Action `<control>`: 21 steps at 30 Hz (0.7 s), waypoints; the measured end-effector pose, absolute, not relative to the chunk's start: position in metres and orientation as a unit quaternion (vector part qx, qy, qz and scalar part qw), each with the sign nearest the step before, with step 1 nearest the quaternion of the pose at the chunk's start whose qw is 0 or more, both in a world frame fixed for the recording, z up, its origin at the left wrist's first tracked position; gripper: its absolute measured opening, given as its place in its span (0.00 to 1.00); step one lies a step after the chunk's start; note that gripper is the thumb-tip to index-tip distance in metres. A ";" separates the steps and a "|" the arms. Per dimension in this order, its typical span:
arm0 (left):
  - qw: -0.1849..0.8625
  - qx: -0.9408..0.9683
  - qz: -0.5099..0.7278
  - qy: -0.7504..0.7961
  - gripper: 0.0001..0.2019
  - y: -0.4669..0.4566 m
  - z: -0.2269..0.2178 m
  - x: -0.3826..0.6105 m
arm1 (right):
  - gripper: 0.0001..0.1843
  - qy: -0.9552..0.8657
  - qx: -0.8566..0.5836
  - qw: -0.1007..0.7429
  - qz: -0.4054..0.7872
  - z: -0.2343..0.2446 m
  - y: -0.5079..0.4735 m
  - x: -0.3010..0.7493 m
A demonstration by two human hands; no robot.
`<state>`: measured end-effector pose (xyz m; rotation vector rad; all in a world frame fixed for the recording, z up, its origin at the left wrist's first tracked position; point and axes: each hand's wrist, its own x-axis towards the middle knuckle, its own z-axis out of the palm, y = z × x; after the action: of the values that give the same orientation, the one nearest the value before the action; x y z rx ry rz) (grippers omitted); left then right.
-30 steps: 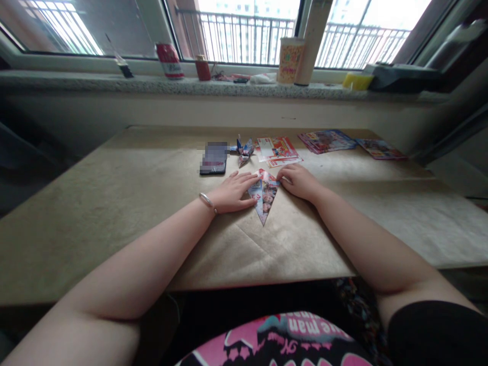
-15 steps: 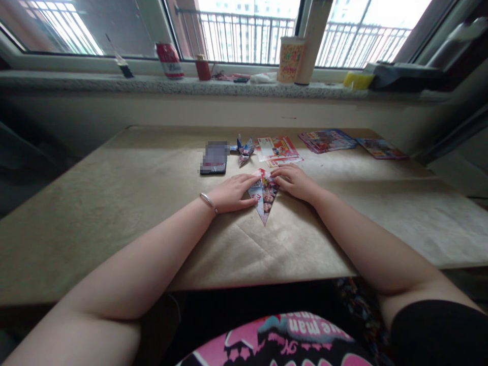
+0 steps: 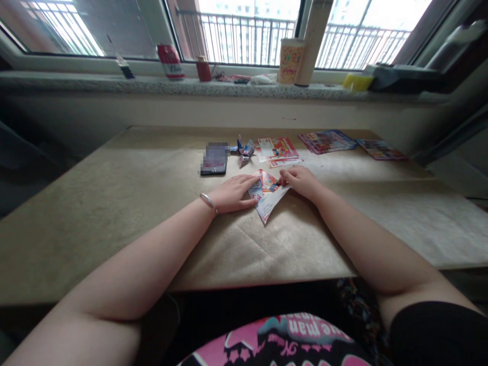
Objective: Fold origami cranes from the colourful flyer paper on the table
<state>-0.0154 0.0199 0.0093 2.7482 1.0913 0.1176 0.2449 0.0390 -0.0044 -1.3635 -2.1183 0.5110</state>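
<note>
Grip, right hand [image 3: 301, 182]: fingertips pinched on the upper right edge of the folded leaflet [image 3: 267, 195], grasping its right flap
Grip, left hand [image 3: 234, 193]: released, palm and fingers spread flat, pressing the leaflet's left half onto the table [image 3: 114, 203]; silver bangle [image 3: 208, 202] on the wrist
Location: leaflet lies on the brown paper table cover, on the person's side of the phone [image 3: 214, 158] and a little to its right, between the two hands
Change: half a second ago the right flap lay folded in, print side up, and the piece was a narrow kite. Now the flap is swung out to the right, away from the phone, with its white reverse showing. Left hand has not shifted
Reading: right-hand fold looks opened back out rather than pressed down; left half serves as the anchor
Look of leaflet: glossy, red and blue print on the left half and top; plain white on the opened flap; one sharp point toward the person; creases look crisp
Around: small folded paper crane [image 3: 245, 150] just right of the phone; flat leaflets [image 3: 276, 150] further right; a red can [image 3: 170, 61] on the windowsill beyond the phone
</note>
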 end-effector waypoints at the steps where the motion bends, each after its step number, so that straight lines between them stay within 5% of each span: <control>1: 0.091 0.925 0.041 0.366 0.38 0.020 0.009 -0.016 | 0.27 -0.805 -0.505 0.268 0.157 -0.004 0.039 0.244; 9: 0.101 0.923 0.077 0.364 0.40 0.023 0.004 -0.017 | 0.09 -0.883 -0.426 0.191 0.054 -0.001 0.033 0.243; 21: 0.119 0.917 0.118 0.361 0.43 0.024 0.000 -0.018 | 0.20 -0.902 -0.393 0.168 0.058 -0.002 0.030 0.245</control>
<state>-0.0181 0.0239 0.0005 2.6824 1.0547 0.3451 0.2446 0.0301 -0.0018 -1.1183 -2.5667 0.1657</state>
